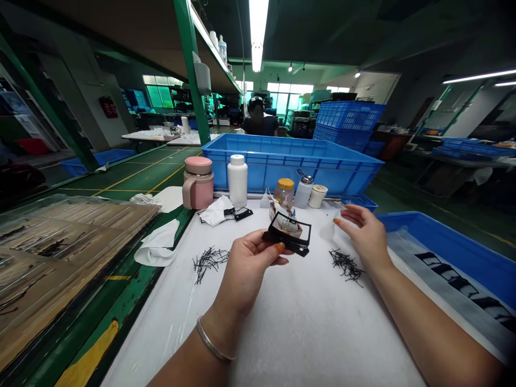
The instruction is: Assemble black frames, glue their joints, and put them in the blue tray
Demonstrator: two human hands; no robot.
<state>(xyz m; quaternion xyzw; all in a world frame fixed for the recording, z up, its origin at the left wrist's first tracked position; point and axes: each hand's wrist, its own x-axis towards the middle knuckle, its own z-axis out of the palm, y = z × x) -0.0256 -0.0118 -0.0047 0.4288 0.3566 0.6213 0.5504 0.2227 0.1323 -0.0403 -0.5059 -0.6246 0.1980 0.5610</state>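
In my left hand (pixel 253 258) is a black rectangular plastic frame (pixel 288 232) with an open middle, pinched between thumb and fingers and raised above the white tabletop (pixel 298 322). My right hand (pixel 365 231) is off to the right, its thumb and fingertips closed on a small translucent whitish piece (pixel 328 230) that is too faint to identify. Below that hand lies a pile of thin black strips (pixel 345 265). Another pile of black strips (pixel 210 261) is left of my left hand, partly behind it. Behind the frame stands a small box (pixel 296 228) with small items in it.
A pink mug (pixel 198 185), a white bottle (pixel 237 183), a yellow-lidded jar (pixel 285 191) and a pump bottle (pixel 303 192) line the back edge. A large blue crate (pixel 290 156) stands beyond. Right is a blue bin (pixel 451 236) with black parts; left, white cloth (pixel 158 244).
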